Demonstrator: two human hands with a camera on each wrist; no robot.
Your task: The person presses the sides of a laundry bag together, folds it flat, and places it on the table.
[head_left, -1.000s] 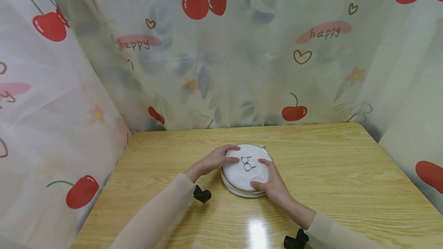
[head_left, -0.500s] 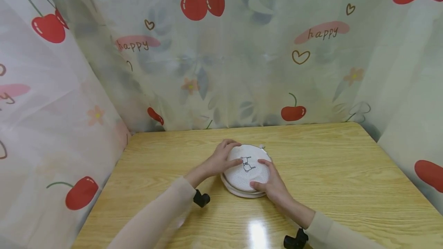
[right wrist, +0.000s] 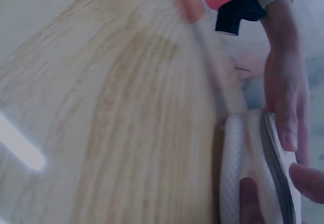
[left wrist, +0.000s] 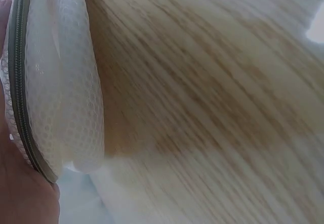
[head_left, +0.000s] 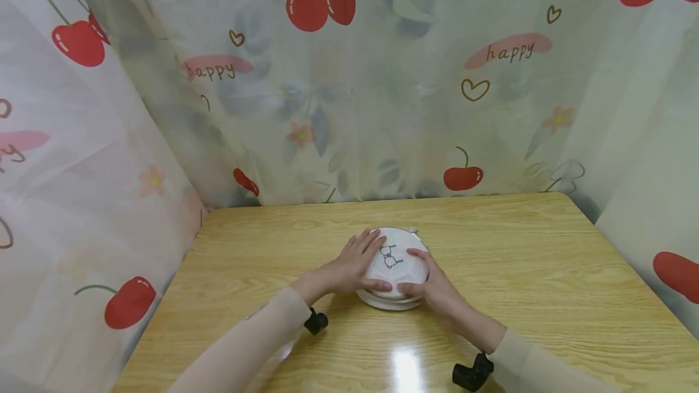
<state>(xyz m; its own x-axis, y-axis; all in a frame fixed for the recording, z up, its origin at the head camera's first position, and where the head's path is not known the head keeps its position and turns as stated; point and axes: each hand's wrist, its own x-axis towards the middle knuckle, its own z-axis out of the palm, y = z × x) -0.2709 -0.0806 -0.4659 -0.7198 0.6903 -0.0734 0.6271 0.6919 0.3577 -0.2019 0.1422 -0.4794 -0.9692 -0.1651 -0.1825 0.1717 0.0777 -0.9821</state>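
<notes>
A round white mesh laundry bag [head_left: 397, 268] with a zipped rim and a small line drawing on its top lies on the table. My left hand [head_left: 352, 265] rests on its left side, fingers spread fairly straight over the top and thumb along the front. From the right, my right hand [head_left: 439, 296] grips the edge, thumb and index finger on top. In the right wrist view one of its fingers [right wrist: 249, 198] presses the side below the dark zip [right wrist: 276, 168]. The left wrist view shows the mesh side [left wrist: 76, 82] bulging in soft folds under the zip.
The wood-grain table [head_left: 262, 235] extends around the bag. A curtain [head_left: 349, 108] printed with cherries and "happy" surrounds its back and sides. Black wrist-camera mounts [head_left: 474, 372] hang below both sleeves.
My left hand has shifted from gripping the bag's back-left edge to lying over its left side, its thumb now nearer the front. The right hand stays at the right edge, nearly still.
</notes>
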